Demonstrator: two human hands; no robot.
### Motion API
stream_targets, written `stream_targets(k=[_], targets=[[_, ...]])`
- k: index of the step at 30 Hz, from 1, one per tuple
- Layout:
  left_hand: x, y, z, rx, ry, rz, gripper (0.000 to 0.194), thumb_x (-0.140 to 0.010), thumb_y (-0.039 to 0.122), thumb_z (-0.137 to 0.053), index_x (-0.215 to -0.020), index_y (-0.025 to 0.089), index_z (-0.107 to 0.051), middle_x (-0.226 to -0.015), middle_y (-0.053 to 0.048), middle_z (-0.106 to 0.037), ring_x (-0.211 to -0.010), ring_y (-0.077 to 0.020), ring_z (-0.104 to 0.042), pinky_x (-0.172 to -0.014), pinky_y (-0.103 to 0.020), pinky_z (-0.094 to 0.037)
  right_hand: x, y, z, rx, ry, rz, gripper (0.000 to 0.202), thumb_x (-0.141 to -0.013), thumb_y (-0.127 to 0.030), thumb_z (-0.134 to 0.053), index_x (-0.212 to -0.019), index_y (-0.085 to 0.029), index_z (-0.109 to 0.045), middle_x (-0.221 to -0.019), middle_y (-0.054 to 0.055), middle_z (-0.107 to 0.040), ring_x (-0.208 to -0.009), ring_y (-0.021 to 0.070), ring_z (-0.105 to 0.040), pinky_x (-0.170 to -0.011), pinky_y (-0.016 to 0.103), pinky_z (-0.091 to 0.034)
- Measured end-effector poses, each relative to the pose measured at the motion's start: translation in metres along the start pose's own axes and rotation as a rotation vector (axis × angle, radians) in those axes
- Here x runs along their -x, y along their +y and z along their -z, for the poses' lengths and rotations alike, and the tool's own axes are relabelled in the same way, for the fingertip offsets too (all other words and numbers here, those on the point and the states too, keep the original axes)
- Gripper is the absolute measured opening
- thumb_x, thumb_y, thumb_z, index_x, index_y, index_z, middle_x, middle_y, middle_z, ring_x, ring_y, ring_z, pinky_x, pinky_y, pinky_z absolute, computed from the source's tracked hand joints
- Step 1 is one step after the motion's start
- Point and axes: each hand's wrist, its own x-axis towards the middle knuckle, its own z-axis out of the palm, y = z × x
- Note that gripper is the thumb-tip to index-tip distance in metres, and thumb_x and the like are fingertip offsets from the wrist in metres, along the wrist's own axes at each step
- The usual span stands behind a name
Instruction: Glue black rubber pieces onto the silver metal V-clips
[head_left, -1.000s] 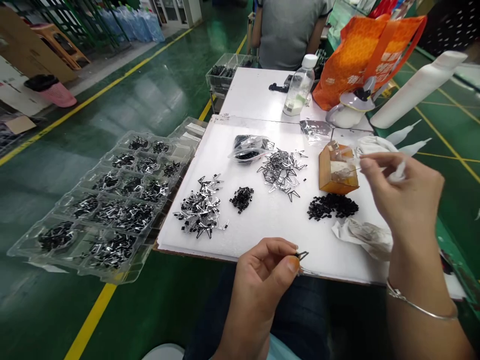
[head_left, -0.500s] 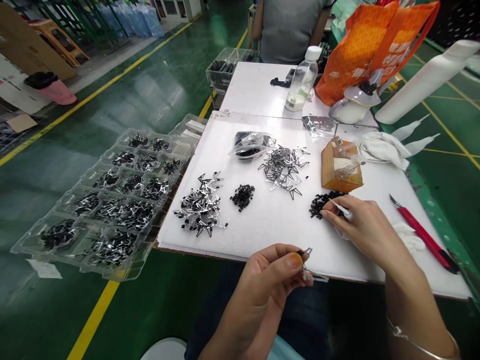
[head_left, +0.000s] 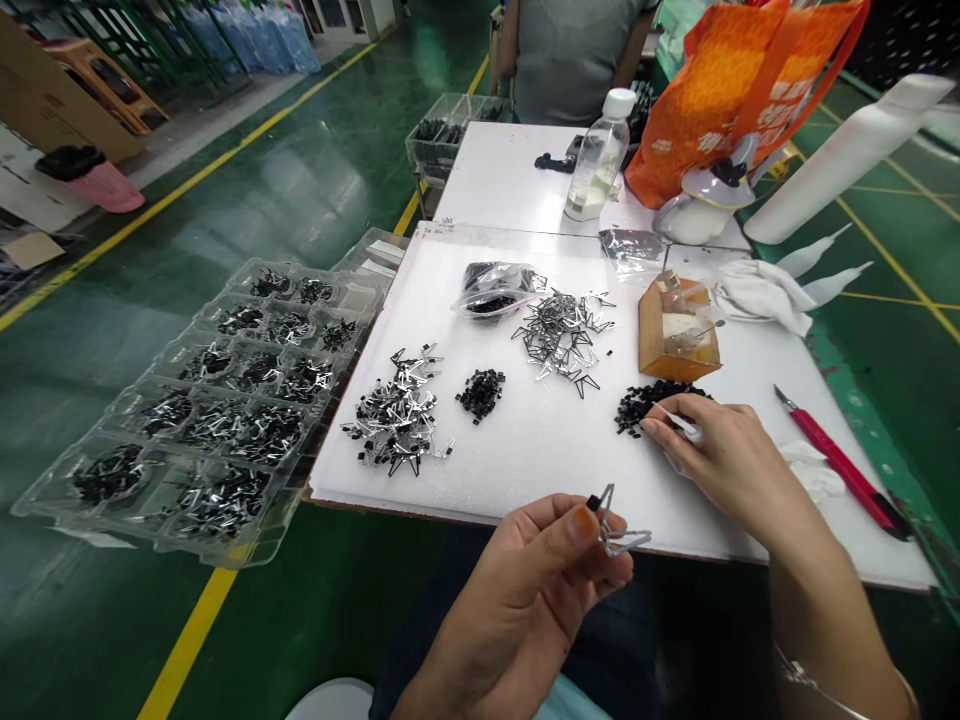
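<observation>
In my left hand [head_left: 551,570], thumb and fingers pinch a small bent metal wire piece [head_left: 621,541] with a black bit [head_left: 593,503] at the fingertips, just off the table's front edge. My right hand [head_left: 712,455] is closed round a slim white pointed tool [head_left: 681,422]; its exact kind I cannot make out. That hand is at the right pile of tiny black pieces [head_left: 637,402] and covers part of it. Nearer the middle lies a second pile of black pieces [head_left: 480,394]. Loose wire pieces [head_left: 562,328] are heaped behind it, and wire pieces with black ends [head_left: 397,415] lie at the left.
A wooden box [head_left: 679,335] with small bottles stands behind my right hand. A red utility knife [head_left: 844,460] lies at the right. A divided clear tray [head_left: 161,485] of parts sits left of the white table [head_left: 510,475]. A person [head_left: 574,60] is across the table.
My left hand has turned and shifted slightly right, so the wire piece and its black bit show more plainly. My right hand stays by the black pieces, its fingers nearly unchanged.
</observation>
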Motion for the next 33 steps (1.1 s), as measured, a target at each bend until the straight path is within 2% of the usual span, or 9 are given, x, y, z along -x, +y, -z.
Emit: stream_targets(k=[5, 8, 13, 17, 24, 27, 29, 31, 33], targets=[[-0.007, 0.000, 0.001, -0.126, 0.032, -0.105, 0.023, -0.078, 0.024, -0.099, -0.080, 0.015, -0.077, -0.075, 0.000, -0.079, -0.068, -0.0084, -0.074, -0.072, -0.017, -0.055, 0.002, -0.003, 0.002, -0.021, 0.136, -0.085, 0.058, -0.095, -0.079, -0.050, -0.084, -0.027, -0.073, -0.064, 0.003, -0.069, -0.052, 0.0232, -0.053, -0.081, 0.050, -0.045], [-0.010, -0.001, 0.001, -0.243, 0.091, -0.216, 0.026, -0.079, 0.026, -0.098, -0.088, 0.017, -0.075, -0.073, 0.002, -0.075, -0.068, -0.0094, -0.072, -0.072, -0.018, -0.053, 0.004, -0.003, 0.001, -0.051, 0.179, -0.114, 0.058, -0.092, -0.080, -0.054, -0.092, -0.027, -0.078, -0.079, 0.006, -0.078, -0.059, 0.0255, -0.060, -0.082, 0.050, -0.046], [-0.010, -0.004, 0.002, -0.456, 0.181, -0.427, 0.037, -0.088, 0.038, -0.090, -0.122, 0.028, -0.081, -0.086, 0.003, -0.071, -0.076, -0.0103, -0.069, -0.080, -0.021, -0.055, 0.012, -0.006, 0.001, -0.126, 0.277, -0.199, 0.047, -0.094, -0.070, -0.061, -0.096, -0.027, -0.081, -0.097, 0.008, -0.081, -0.081, 0.0293, -0.070, -0.080, 0.044, -0.047], [-0.010, -0.006, 0.006, -0.574, 0.168, -0.445, 0.028, -0.090, 0.046, -0.086, -0.113, 0.030, -0.086, -0.082, 0.002, -0.072, -0.078, -0.0106, -0.072, -0.079, -0.017, -0.056, 0.019, -0.009, -0.001, -0.223, 0.359, -0.299, 0.043, -0.096, -0.064, -0.063, -0.101, -0.025, -0.080, -0.087, 0.006, -0.079, -0.073, 0.0245, -0.066, -0.071, 0.038, -0.047], [-0.015, -0.007, 0.008, -0.542, 0.162, -0.480, 0.023, -0.086, 0.036, -0.091, -0.109, 0.036, -0.087, -0.096, 0.003, -0.073, -0.080, -0.0099, -0.080, -0.078, -0.014, -0.060, 0.014, -0.008, -0.002, -0.296, 0.405, -0.351, 0.026, -0.080, -0.050, -0.081, -0.091, -0.026, -0.083, -0.070, 0.000, -0.065, -0.063, 0.0184, -0.051, -0.073, 0.037, -0.041], [-0.016, -0.006, 0.009, -0.531, 0.145, -0.510, 0.024, -0.085, 0.034, -0.092, -0.108, 0.037, -0.087, -0.095, 0.003, -0.073, -0.082, -0.0113, -0.082, -0.079, -0.014, -0.062, 0.019, -0.014, -0.001, -0.423, 0.440, -0.367, 0.025, -0.079, -0.048, -0.083, -0.092, -0.027, -0.083, -0.065, -0.001, -0.060, -0.061, 0.0169, -0.051, -0.067, 0.035, -0.040], [-0.017, -0.006, 0.010, -0.544, 0.152, -0.539, 0.024, -0.085, 0.032, -0.092, -0.109, 0.036, -0.087, -0.094, 0.002, -0.073, -0.082, -0.0120, -0.082, -0.079, -0.014, -0.063, 0.028, -0.024, -0.001, -0.547, 0.445, -0.365, 0.027, -0.079, -0.052, -0.083, -0.092, -0.028, -0.082, -0.069, 0.000, -0.065, -0.062, 0.0163, -0.055, -0.061, 0.031, -0.041], [-0.018, -0.006, 0.011, -0.562, 0.169, -0.570, 0.025, -0.085, 0.031, -0.092, -0.109, 0.036, -0.087, -0.094, 0.002, -0.074, -0.083, -0.0130, -0.083, -0.080, -0.015, -0.063, 0.038, -0.037, -0.001, -0.743, 0.437, -0.377, 0.027, -0.076, -0.052, -0.086, -0.090, -0.029, -0.082, -0.074, 0.001, -0.070, -0.061, 0.0139, -0.057, -0.056, 0.027, -0.041], [-0.019, -0.007, 0.012, -0.578, 0.174, -0.587, 0.026, -0.085, 0.030, -0.092, -0.110, 0.035, -0.087, -0.094, 0.001, -0.075, -0.085, -0.0140, -0.083, -0.080, -0.015, -0.064, 0.046, -0.050, -0.001, -0.966, 0.417, -0.412, 0.025, -0.071, -0.046, -0.092, -0.086, -0.029, -0.082, -0.066, -0.002, -0.066, -0.054, 0.0092, -0.053, -0.054, 0.022, -0.043]])
